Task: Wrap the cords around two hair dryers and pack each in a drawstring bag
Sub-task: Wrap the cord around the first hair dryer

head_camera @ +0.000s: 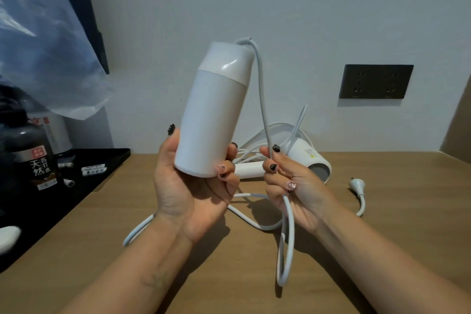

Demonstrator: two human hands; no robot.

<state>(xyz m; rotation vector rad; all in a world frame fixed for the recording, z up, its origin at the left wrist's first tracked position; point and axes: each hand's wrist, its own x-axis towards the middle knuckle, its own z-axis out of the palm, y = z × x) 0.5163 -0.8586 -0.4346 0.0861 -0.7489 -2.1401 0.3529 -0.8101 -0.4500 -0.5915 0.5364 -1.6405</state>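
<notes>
My left hand (188, 194) grips the lower end of a white hair dryer (216, 109), held upright above the wooden table (382, 224). Its white cord (261, 99) leaves the top end and runs down to my right hand (293, 186), which pinches it. Below that hand the cord hangs in a loop (284, 257) over the table. A second white hair dryer (309, 160) lies on the table behind my hands, with its cord bundled beside it and a white plug (356, 185) lying to the right. No drawstring bag shows.
A black tray (84, 186) at the left holds a dark bottle (38, 158) and small white items. A clear plastic bag (51, 58) hangs at the upper left. A dark wall socket (376, 81) sits on the back wall at the right.
</notes>
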